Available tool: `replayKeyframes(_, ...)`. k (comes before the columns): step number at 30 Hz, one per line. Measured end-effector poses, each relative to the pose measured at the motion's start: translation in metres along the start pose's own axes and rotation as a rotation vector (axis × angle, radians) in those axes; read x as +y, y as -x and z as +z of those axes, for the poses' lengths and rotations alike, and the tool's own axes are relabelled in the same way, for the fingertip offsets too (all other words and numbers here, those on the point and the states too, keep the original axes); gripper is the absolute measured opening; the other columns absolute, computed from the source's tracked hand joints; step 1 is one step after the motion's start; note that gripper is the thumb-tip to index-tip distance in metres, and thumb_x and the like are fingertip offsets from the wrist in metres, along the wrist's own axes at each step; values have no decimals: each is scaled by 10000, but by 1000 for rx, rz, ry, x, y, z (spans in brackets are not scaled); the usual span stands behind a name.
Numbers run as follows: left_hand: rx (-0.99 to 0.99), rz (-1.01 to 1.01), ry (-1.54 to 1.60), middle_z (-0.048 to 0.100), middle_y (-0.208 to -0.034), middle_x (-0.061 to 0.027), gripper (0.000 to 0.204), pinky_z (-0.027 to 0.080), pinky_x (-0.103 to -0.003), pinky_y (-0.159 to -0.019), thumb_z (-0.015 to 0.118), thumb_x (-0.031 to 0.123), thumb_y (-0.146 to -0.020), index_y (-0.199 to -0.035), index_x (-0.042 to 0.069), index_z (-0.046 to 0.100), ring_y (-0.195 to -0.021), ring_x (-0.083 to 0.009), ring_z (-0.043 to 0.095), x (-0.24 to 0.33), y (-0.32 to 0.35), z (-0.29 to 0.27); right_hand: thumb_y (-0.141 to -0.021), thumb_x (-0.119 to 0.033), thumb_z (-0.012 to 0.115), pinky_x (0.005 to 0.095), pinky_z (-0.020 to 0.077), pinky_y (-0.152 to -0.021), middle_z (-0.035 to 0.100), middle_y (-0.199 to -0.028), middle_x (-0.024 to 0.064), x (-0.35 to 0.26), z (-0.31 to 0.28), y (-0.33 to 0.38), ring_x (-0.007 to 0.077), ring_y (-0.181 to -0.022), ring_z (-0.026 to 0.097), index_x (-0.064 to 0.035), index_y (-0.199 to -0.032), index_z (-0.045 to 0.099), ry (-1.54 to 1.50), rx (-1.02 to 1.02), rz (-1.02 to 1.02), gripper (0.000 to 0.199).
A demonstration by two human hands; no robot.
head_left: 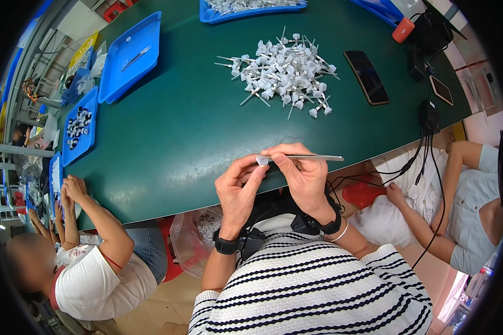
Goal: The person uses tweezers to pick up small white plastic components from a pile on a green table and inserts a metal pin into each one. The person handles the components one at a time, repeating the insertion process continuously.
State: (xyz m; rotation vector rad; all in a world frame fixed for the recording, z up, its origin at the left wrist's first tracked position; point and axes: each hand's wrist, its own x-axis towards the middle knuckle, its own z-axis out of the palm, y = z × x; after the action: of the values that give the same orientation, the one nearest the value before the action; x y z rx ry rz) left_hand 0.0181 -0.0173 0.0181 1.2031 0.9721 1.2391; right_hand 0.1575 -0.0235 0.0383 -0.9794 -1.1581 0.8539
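Note:
Close to the near edge of the green table, my left hand [236,188] is closed, pinching a small white plastic part [262,161] between thumb and fingertips. My right hand [306,181] grips metal tweezers [331,158] between thumb and fingers. The thin end of the tweezers reaches to the white part, and the blunt end sticks out to the right. Whether the tips touch or enter the part is too small to tell. Farther off lies a loose pile of white plastic pieces with thin metal stems [290,72].
A dark phone [366,78] lies right of the pile, with a second phone [441,90] and black cables [428,117] beyond. At left are a blue tray [131,56] and a tray of black-and-white parts [79,128]. Seated people work at left [103,262] and right [475,195].

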Motion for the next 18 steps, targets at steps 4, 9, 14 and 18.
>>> replayKeyframes(4,1,-3,-17,680,-1002,-109,225,542,-239,-792,655,-45,-868,-1092,-54,631,-908,-151,676,-2,0,-1,-914,-46,631,243,535,-655,688,-903,77,-1,0,-1,122,-737,649,47,-961,677,18,-4,-5,114)
replayKeyframes(9,0,-5,-11,679,-998,-107,224,542,-238,-794,657,-46,-866,-1088,-52,633,-905,-148,675,-3,-1,0,-912,-43,634,241,534,-639,691,-886,77,1,-1,-1,122,-721,652,52,-940,680,37,3,-13,109)
replayKeyframes(14,6,4,-28,678,-995,-104,212,543,-239,-791,656,-46,-866,-1078,-50,637,-901,-147,675,-3,0,0,-907,-42,640,241,533,-628,695,-866,75,0,0,-2,119,-704,652,54,-919,684,43,13,-9,106)
replayKeyframes(18,16,-15,-39,677,-992,-103,208,544,-238,-785,657,-46,-864,-1071,-49,640,-895,-146,676,-3,0,1,-905,-45,643,241,530,-623,695,-858,70,1,-1,-2,114,-698,649,53,-913,685,47,12,0,107)
